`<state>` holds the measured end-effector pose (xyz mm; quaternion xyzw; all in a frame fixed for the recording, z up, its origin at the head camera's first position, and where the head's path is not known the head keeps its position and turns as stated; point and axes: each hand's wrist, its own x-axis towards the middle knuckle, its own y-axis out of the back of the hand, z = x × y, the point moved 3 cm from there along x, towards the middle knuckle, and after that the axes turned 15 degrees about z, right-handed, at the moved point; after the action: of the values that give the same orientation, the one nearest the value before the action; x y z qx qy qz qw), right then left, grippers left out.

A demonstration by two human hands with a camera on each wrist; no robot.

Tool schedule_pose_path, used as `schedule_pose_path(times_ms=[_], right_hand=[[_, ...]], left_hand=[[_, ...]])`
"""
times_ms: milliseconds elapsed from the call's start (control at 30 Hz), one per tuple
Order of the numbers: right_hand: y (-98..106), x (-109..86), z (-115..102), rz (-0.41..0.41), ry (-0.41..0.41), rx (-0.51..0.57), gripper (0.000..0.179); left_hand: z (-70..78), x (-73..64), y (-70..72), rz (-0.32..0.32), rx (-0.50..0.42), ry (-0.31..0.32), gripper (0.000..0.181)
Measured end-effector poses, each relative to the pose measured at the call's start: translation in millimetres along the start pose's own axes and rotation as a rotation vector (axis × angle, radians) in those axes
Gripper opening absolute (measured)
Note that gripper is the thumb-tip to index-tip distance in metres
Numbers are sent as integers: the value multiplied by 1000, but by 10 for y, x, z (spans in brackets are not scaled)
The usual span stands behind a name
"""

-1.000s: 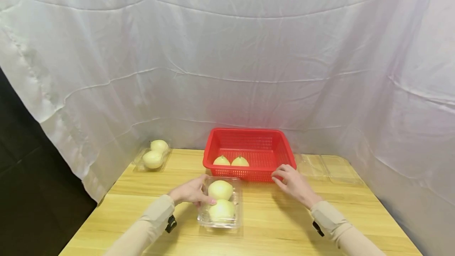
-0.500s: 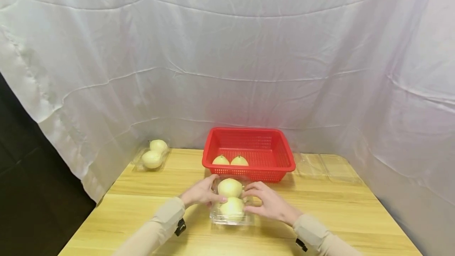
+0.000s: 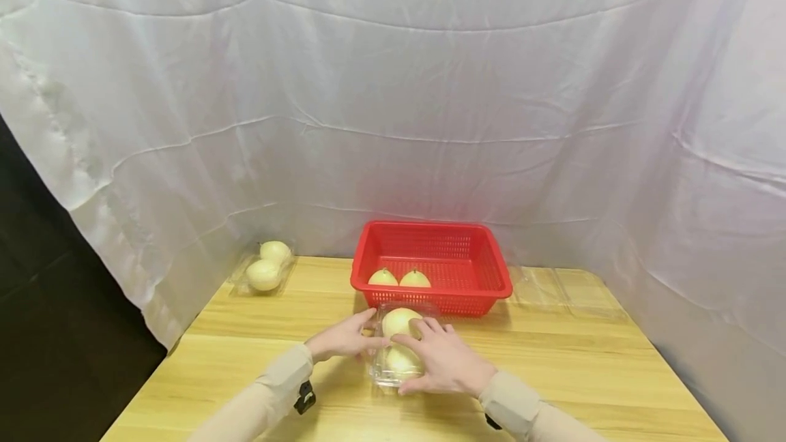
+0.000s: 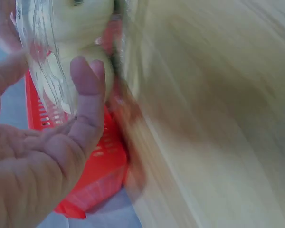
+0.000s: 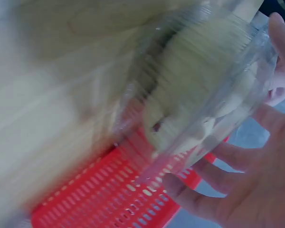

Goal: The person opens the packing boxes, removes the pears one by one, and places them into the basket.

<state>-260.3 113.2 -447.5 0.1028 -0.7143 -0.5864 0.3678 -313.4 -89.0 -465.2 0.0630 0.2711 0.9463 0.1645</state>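
Observation:
A clear plastic clamshell box [image 3: 385, 380] stands on the table in front of the red basket. Two pale yellow pears lie in it, a rear pear [image 3: 398, 321] and a front pear [image 3: 402, 361]. My left hand [image 3: 346, 340] holds the box at its left side, thumb over the top edge and fingers along the wall. Across the right part of the box's top rests my right hand [image 3: 453, 361], fingers spread and partly covering the pears. In the right wrist view the box [image 5: 199, 80] is blurred beside the spread fingers [image 5: 199, 202].
Behind the box stands the red perforated basket [image 3: 457, 292], with two pears [image 3: 415, 279] showing inside. Another clear box with two pears [image 3: 263, 275] sits at the back left. Clear plastic boxes [image 3: 568, 288] lie at the back right. White cloth [image 3: 393, 87] hangs behind the table.
My right hand has come in from beside the basket, leftward onto the box. The box has shifted a little to the right with my left hand at its side.

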Motion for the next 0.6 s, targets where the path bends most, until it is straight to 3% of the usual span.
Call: schedule_pose_path(times_ms=[167, 333, 600], right_hand=[[-7, 83, -55, -71, -14, -10, 81], [5, 169, -117, -101, -14, 14, 83], [18, 245, -151, -154, -34, -10, 83]], left_hand=[[-81, -97, 54, -70, -46, 12, 83], [-125, -207, 65, -145, -97, -39, 94], [-188, -207, -28, -162, -73, -150, 113]])
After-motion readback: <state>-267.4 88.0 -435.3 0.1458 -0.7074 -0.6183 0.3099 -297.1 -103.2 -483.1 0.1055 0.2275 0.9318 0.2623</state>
